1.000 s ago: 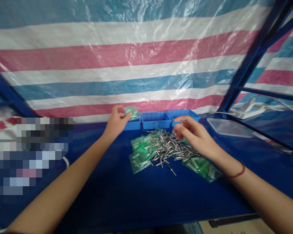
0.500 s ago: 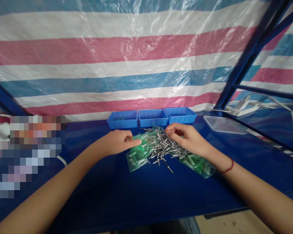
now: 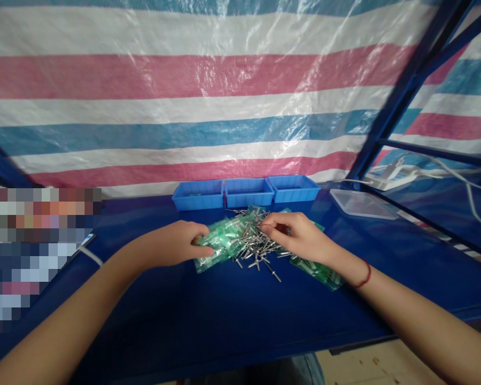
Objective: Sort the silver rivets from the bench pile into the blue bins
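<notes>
Pins (image 3: 258,247) askew; frontmost pin (image 3: 273,271) diagonal, near end rightward

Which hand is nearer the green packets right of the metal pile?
Right: the right hand is close beside those packets, fingertips at the metal pile; the left hand is across the pile, at other green packets.

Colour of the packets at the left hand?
Green and partly see-through: the packets at the left hand show best in the head view.
</notes>
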The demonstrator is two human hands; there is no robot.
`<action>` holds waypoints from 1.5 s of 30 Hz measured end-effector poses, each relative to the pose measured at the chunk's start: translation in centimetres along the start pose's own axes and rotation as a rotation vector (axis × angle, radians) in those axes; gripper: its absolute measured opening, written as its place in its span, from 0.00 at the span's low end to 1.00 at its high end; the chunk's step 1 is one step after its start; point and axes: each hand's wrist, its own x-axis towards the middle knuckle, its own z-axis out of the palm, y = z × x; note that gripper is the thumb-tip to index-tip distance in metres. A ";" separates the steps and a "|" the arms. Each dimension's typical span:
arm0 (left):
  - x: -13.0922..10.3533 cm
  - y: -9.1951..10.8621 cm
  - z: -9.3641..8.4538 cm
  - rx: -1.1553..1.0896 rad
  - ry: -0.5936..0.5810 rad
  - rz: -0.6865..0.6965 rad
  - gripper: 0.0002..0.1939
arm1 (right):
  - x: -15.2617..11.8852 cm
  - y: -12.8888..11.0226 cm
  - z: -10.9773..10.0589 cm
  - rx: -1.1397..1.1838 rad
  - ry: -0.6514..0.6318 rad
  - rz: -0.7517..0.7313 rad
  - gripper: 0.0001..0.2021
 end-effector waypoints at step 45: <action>2.6 4.7 5.4 -1.198 0.351 0.182 0.14 | -1.0 -2.4 1.8 0.142 0.330 -0.103 0.09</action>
